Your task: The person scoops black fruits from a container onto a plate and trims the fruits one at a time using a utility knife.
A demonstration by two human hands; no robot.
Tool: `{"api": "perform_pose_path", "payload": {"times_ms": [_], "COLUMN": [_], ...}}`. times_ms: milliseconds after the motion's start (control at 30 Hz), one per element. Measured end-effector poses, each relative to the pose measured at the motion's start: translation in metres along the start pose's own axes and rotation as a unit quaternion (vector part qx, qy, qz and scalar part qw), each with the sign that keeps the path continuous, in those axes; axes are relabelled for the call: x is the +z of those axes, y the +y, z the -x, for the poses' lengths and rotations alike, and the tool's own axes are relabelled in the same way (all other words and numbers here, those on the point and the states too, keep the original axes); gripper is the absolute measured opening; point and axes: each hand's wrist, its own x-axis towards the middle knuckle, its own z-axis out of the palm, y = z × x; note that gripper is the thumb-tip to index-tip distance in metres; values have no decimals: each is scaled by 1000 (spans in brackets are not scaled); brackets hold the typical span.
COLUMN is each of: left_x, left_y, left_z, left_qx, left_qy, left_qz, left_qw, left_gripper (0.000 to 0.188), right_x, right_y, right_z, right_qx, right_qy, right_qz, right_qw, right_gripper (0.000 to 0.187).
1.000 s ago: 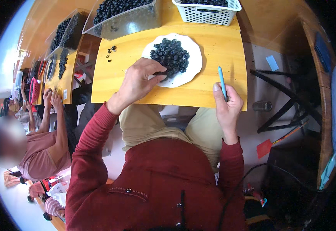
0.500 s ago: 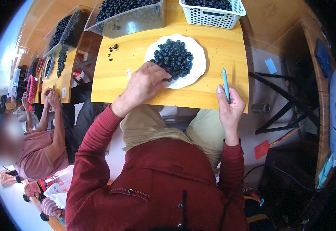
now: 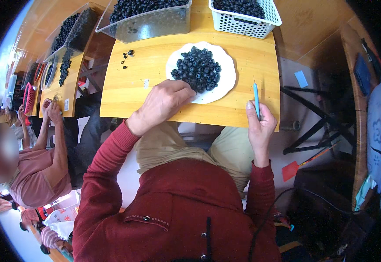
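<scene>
A white scalloped plate (image 3: 228, 77) holds a heap of blueberries (image 3: 197, 67), dark blue-black with ringed tops. My left hand (image 3: 166, 100) reaches over the plate's near left edge. Its thumb and fingers are closed together beside the heap, and whatever they pinch is hidden. Further right, above the table's front edge, my right hand (image 3: 261, 123) grips a thin blue needle tool (image 3: 256, 99). The fine point of the tool faces away from me, apart from the plate.
Behind the plate stand a clear plastic bin (image 3: 155, 28) and a white perforated basket (image 3: 243, 26), both full of blueberries. A few dark bits (image 3: 127, 54) lie on the wooden table (image 3: 133, 100). To the left, another person (image 3: 46, 166) works at a neighbouring table.
The view has shifted slightly. My left hand has drawn back a little from the heap toward the plate's near edge, fingers still closed. My right hand keeps its hold on the needle tool.
</scene>
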Motion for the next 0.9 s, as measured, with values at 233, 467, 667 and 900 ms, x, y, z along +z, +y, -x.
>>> {"api": "perform_pose_path", "payload": {"times_ms": [233,467,667,900], "left_x": [4,7,7,13], "left_y": [-4,-7,-5,-6], "left_z": [6,11,12,17], "left_qx": [-32,-59,-174,-222], "left_qy": [5,76,88,97], "left_qz": [91,180,357,522], "left_qw": [995,979,913,818], "left_gripper": [16,25,27,19], "right_x": [3,7,10,18], "right_y": [5,0,-5,-14], "right_z": [0,0,2,5], "right_qx": [9,18,8,31], "right_qy": [6,20,27,30], "right_qz": [10,46,73,92], "right_qw": [1000,999,997,995], "right_gripper": [25,24,24,21]}}
